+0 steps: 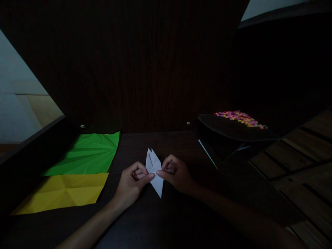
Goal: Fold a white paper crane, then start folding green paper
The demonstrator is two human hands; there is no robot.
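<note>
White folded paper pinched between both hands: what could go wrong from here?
1. Both hands, left hand and right hand, pinch the white folded paper only at its waist; pulling apart might tear it or shift the creases.
2. The scene is very dim, so the points may be misaligned unnoticed.

White paper [155, 169], green sheet [86, 154], yellow sheet [64, 192]

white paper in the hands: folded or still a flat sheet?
Folded. The white paper is a narrow kite shape with two points on top, pinched by left hand and right hand.
</note>
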